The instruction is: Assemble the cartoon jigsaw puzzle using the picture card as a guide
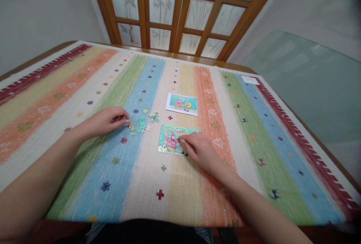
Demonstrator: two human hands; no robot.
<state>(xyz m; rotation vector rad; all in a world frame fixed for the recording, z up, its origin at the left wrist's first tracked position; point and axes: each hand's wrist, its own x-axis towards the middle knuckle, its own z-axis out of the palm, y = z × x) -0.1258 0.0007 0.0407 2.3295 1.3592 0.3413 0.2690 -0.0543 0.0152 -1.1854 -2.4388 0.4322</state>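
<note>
A partly assembled jigsaw puzzle [166, 138] with a pink cartoon figure lies in front of me. My right hand [199, 150] rests over its right side, fingers pinched close together on the surface and hiding that part. Whatever is between those fingertips is too small to make out. To the left, my left hand [117, 119] is at the edge of the loose puzzle pieces [141, 122], its thumb and fingers closed together. A small dark and yellow puzzle piece [129, 126] shows at its fingertips.
Behind the puzzle lies a printed reference picture [182, 104] of the same cartoon scene. A striped tablecloth [146, 184] covers the table. A small white paper [250, 80] sits at the far right. Beyond stand wooden doors with glass panes [162, 7], and a glass panel [310, 82] leans at right.
</note>
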